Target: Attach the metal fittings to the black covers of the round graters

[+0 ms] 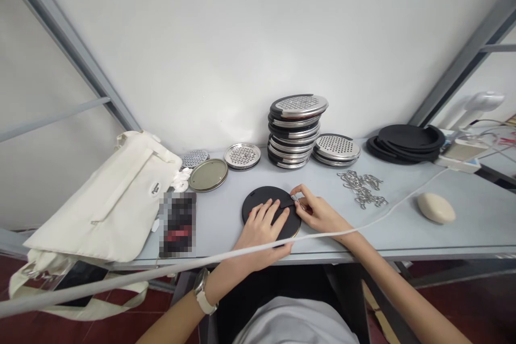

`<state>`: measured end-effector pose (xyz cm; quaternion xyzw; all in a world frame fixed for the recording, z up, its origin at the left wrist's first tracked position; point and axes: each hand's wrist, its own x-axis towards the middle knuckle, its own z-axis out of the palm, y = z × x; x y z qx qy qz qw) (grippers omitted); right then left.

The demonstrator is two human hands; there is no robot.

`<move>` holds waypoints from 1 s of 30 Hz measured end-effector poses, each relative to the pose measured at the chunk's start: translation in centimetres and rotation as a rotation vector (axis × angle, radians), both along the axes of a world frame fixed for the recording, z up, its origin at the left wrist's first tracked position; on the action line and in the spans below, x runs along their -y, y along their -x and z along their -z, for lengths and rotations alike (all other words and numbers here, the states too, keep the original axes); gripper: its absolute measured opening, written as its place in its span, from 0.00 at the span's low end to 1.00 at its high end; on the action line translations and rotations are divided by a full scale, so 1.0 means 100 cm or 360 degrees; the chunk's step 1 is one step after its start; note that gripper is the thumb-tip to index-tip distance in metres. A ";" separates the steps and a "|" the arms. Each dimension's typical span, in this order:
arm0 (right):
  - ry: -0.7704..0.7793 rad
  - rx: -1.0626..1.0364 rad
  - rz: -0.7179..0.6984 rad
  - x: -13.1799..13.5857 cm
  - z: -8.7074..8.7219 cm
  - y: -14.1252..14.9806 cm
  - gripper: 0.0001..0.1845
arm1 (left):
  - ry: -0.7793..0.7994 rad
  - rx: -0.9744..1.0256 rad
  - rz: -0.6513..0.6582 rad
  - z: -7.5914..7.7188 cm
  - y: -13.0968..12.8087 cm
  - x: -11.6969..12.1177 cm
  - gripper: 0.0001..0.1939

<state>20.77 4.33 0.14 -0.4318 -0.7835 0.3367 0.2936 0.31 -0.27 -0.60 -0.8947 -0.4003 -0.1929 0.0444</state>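
Note:
A round black disc (261, 194) lies on the table in front of me, a thin gold edge showing at its lower right. My left hand (264, 228) rests flat across it, fingers spread, so much of its surface is hidden. At the disc's right edge my right hand (314, 209) is closed in a pinch on a small shiny metal clip (294, 198), which touches or nearly touches a dark slit or strap there. To the right lies a loose pile of metal clips (360, 188).
Behind stands a tall stack of perforated metal discs (296, 131), with a shorter stack (337, 149) beside it. Black round covers (407, 142) sit at the right, near a cream oval object (436, 208). A white cable (387, 215) crosses in front. A white bag (108, 199) occupies the left.

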 end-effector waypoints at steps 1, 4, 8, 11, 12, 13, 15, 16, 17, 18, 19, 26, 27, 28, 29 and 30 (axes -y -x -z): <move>0.0000 0.0002 -0.0003 0.000 0.000 0.000 0.12 | 0.0004 -0.0001 -0.0001 0.000 0.000 0.000 0.30; -0.0004 0.0001 -0.0011 0.000 0.001 0.000 0.11 | 0.0023 -0.0012 -0.0007 0.000 0.000 0.000 0.30; -0.0011 0.0004 -0.0010 0.000 0.001 0.000 0.11 | 0.0030 -0.0027 -0.0004 -0.001 0.000 0.000 0.31; -0.0009 0.0004 -0.0007 0.000 0.000 0.000 0.11 | 0.0032 -0.0030 -0.0007 -0.001 0.000 0.000 0.30; -0.0010 0.0000 -0.0008 0.000 0.000 0.000 0.11 | 0.0032 -0.0030 -0.0008 -0.001 0.000 0.000 0.30; -0.0009 -0.0004 -0.0009 0.000 0.000 0.000 0.11 | 0.0033 -0.0029 -0.0008 -0.001 -0.001 0.000 0.30; -0.0006 -0.0006 -0.0011 0.000 0.000 0.000 0.11 | 0.0031 -0.0023 -0.0005 -0.001 -0.001 0.000 0.30; -0.0005 -0.0004 -0.0010 0.000 0.000 0.000 0.12 | 0.0029 -0.0019 -0.0003 -0.001 -0.001 0.001 0.30; -0.0003 -0.0001 -0.0009 0.000 -0.001 0.000 0.12 | 0.0028 -0.0015 -0.0002 0.000 0.000 0.001 0.30; -0.0001 0.0001 -0.0007 0.000 -0.001 0.000 0.12 | 0.0025 -0.0013 0.0000 0.000 0.000 0.000 0.30; 0.0002 0.0003 -0.0006 0.000 -0.001 0.001 0.12 | 0.0022 -0.0012 0.0000 0.000 0.000 0.000 0.30; 0.0007 0.0008 -0.0017 0.000 -0.001 0.000 0.12 | -0.0008 -0.0015 0.0003 0.001 0.001 -0.001 0.31; 0.0005 0.0012 -0.0018 -0.001 -0.001 0.000 0.12 | -0.0015 -0.0012 0.0004 0.001 0.001 -0.001 0.31; 0.0002 0.0016 -0.0018 -0.001 0.000 0.000 0.12 | -0.0020 -0.0008 0.0005 0.002 0.001 -0.001 0.31; 0.0000 0.0021 -0.0018 -0.001 0.000 0.000 0.12 | -0.0025 -0.0007 0.0008 0.002 0.001 -0.001 0.31; -0.0003 0.0027 -0.0017 -0.001 0.000 0.000 0.12 | -0.0028 -0.0004 0.0010 0.002 0.001 -0.001 0.31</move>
